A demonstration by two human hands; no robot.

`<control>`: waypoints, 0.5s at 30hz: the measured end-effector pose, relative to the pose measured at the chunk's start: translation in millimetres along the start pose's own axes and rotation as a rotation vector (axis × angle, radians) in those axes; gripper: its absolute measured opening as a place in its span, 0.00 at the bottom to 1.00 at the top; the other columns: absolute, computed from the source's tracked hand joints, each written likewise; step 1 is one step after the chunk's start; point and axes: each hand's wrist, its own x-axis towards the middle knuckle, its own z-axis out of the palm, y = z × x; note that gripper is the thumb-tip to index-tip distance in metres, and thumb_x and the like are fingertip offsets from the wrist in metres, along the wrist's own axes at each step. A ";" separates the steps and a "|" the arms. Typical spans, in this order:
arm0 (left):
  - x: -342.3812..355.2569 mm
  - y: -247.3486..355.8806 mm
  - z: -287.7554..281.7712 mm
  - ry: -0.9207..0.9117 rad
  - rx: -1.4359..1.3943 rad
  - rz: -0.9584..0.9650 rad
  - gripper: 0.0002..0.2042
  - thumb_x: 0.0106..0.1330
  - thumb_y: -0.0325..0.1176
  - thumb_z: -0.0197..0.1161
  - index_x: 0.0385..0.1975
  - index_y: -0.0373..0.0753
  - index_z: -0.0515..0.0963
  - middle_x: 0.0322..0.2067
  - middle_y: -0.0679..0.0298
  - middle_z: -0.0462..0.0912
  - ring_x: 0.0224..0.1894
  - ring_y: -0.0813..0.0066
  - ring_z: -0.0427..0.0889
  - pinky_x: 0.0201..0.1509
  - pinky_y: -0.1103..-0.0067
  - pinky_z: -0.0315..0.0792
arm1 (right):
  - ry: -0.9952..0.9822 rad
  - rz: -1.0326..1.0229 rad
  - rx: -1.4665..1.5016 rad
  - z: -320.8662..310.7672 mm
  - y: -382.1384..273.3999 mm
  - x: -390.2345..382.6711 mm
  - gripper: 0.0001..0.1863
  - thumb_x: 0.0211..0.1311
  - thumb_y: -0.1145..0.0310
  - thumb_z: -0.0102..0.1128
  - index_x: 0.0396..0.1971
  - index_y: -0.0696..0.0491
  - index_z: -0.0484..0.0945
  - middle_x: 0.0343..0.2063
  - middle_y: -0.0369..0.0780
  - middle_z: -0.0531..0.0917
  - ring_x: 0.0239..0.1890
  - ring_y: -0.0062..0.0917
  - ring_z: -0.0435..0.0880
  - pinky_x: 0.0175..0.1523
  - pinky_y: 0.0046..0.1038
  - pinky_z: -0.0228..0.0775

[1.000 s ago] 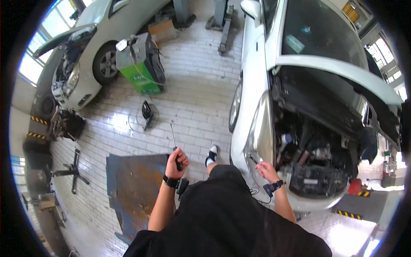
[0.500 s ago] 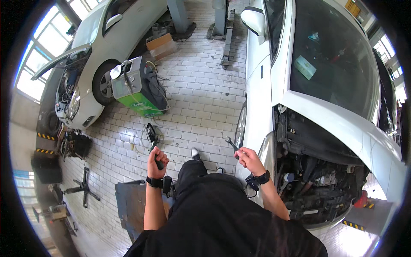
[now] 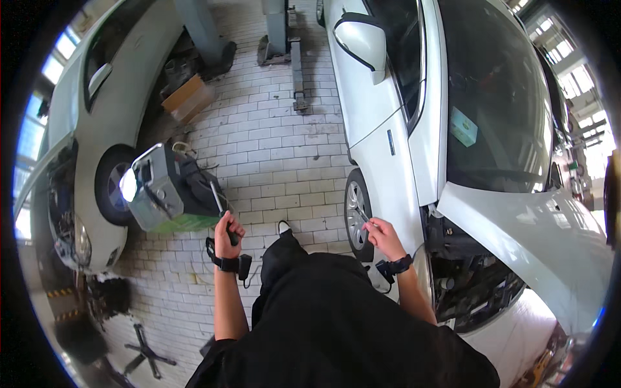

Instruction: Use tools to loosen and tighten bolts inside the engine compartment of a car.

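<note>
My left hand (image 3: pixel 228 234) is closed around a tool with a black handle and a slim metal shaft (image 3: pixel 217 197), which points up and away; its tip is hard to make out against the dark side of the machine cart behind. My right hand (image 3: pixel 384 238) pinches a wrench (image 3: pixel 362 214) by one end, its other end reaching toward the front wheel (image 3: pixel 357 210) of the white car (image 3: pixel 375 123) without visibly touching it. Both hands are held out in front of me, apart from each other, with a black band on each wrist.
A grey and green wheeled machine (image 3: pixel 169 187) stands to the left, close to a second car (image 3: pixel 97 149). The white car's raised hood (image 3: pixel 524 220) and exposed engine bay (image 3: pixel 475 291) lie to the right. Lift posts (image 3: pixel 277 29) and a cardboard box (image 3: pixel 186 97) are farther off.
My view has swung, with the white car's front wheel now fully visible near my right hand. The machine appears closer to my left hand. Both hands keep hold of their tools.
</note>
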 end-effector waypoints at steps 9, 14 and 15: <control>160.4 68.3 46.9 -0.089 0.332 -0.087 0.12 0.68 0.38 0.60 0.24 0.42 0.68 0.16 0.72 0.63 0.19 0.81 0.63 0.24 0.80 0.58 | 0.264 0.081 0.019 -28.8 -67.9 79.2 0.10 0.70 0.65 0.52 0.32 0.54 0.78 0.12 0.27 0.65 0.14 0.10 0.59 0.19 0.16 0.47; 230.1 86.7 60.8 -0.052 0.301 -0.118 0.12 0.67 0.38 0.61 0.24 0.42 0.68 0.16 0.72 0.63 0.18 0.80 0.64 0.23 0.79 0.58 | 0.308 0.177 0.046 -50.7 -85.9 124.5 0.11 0.70 0.63 0.51 0.32 0.54 0.77 0.12 0.27 0.62 0.14 0.09 0.57 0.19 0.16 0.45; 242.7 90.5 65.1 -0.048 0.291 -0.116 0.12 0.67 0.38 0.61 0.24 0.42 0.68 0.15 0.72 0.64 0.19 0.80 0.64 0.23 0.79 0.59 | 0.296 0.174 0.045 -54.4 -88.0 144.5 0.11 0.70 0.63 0.51 0.32 0.54 0.77 0.12 0.27 0.62 0.14 0.09 0.57 0.19 0.16 0.45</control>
